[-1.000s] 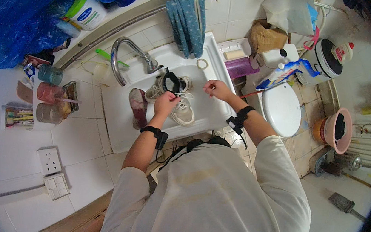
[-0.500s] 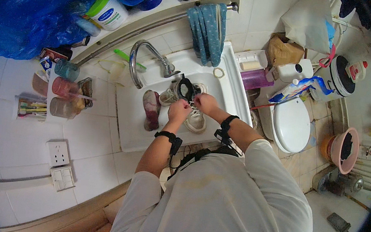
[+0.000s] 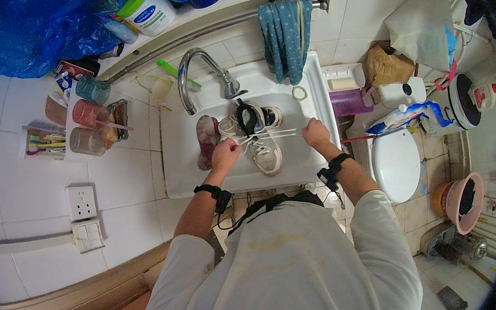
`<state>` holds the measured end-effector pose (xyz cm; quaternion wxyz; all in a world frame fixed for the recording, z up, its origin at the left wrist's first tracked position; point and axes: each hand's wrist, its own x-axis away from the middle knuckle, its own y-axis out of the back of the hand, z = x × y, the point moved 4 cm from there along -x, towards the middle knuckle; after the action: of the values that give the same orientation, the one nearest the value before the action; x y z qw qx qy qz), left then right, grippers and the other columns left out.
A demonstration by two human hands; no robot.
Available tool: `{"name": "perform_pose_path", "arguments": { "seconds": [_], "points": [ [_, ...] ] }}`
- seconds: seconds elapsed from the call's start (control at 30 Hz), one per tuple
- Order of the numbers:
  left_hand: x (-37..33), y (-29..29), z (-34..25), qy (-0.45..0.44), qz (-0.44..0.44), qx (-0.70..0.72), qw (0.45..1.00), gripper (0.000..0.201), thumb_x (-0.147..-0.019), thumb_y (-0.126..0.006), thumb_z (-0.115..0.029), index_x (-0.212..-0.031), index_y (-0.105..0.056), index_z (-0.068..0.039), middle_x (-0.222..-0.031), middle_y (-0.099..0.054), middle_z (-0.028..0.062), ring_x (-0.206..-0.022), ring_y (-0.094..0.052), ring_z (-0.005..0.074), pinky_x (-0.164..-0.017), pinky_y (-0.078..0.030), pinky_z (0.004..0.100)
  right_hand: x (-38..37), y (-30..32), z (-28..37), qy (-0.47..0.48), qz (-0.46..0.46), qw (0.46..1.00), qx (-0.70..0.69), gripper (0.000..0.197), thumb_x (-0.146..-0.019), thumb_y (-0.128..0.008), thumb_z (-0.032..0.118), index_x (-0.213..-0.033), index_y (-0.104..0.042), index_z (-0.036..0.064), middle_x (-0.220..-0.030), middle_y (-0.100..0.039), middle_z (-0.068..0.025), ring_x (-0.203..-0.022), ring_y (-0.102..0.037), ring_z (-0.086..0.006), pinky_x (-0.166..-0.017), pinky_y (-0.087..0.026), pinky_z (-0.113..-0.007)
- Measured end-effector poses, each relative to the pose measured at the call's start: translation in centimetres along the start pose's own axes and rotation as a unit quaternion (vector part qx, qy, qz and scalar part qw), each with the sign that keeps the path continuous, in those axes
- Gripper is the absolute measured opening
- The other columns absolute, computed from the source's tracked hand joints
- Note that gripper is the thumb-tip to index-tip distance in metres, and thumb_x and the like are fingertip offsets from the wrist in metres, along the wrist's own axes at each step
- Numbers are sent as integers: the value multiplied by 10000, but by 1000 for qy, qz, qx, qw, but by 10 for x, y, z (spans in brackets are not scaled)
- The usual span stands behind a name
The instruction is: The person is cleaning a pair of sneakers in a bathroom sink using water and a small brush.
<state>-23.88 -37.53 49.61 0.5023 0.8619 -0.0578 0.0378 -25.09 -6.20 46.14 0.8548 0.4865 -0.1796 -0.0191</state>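
Observation:
A white sneaker (image 3: pixel 266 159) lies in the white sink (image 3: pixel 173 186), its toe toward me. Beside it on the left are a second sneaker (image 3: pixel 228 125) and a dark-red and grey insole-like piece (image 3: pixel 205 142). Over the near sneaker, my left hand (image 3: pixel 226 154) is closed on a white shoelace (image 3: pixel 253 136). Lace strands stretch from the shoe toward my right hand (image 3: pixel 317 132), which is closed over the sink's right part. Whether a lace end reaches its fingers does not show. Black wristbands circle both my wrists.
A curved chrome faucet (image 3: pixel 184 79) arches over the sink's back left. Blue cloth (image 3: pixel 282 38) hangs from a rail behind. Cups (image 3: pixel 89 114) sit on a wall rack at left; a toilet (image 3: pixel 395 167) stands at right. A pale ring (image 3: pixel 299 93) rests on the rim.
My hands were close together at the sneaker's laces. Now the right hand has moved out to the right and the left slightly left, and white lace strands stretch above the shoe.

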Motion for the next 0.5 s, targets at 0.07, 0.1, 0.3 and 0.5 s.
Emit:
{"name": "perform_pose_path", "arguments": {
  "seconds": [0.07,0.1,0.3,0.5],
  "points": [
    [1,-1,-2,6,34,27,999,233,-742,-604,-265,-877,-591,-75,-826,-627,136,-780,-595,324,-679,-468,401,4,7,6,7,45,998,33,242,-779,-503,195,-882,-556,-17,-983,-585,-221,-887,-585,-363,-786,-472,-437],
    [0,-1,-5,6,35,27,999,233,-742,-604,-265,-877,-591,-75,-826,-627,136,-780,-595,324,-679,-468,401,0,-1,7,32,86,993,75,236,-774,-513,191,-886,-560,-11,-976,-588,-213,-887,-587,-355,-782,-476,-427],
    [-11,4,-39,-29,85,21,996,234,-759,-590,-232,-949,-586,-96,-863,-622,131,-798,-595,309,-686,-473,402,5,-5,72,270,29,961,59,210,-725,-588,191,-887,-583,58,-934,-610,-142,-861,-588,-316,-742,-479,-398],
    [-16,5,-68,-47,54,-98,993,233,-776,-595,-291,-850,-623,-72,-859,-599,103,-809,-587,306,-685,-483,406,6,-33,103,284,49,956,-61,203,-697,-635,218,-851,-590,94,-818,-619,-117,-799,-593,-301,-677,-470,-407]
  ]
}}
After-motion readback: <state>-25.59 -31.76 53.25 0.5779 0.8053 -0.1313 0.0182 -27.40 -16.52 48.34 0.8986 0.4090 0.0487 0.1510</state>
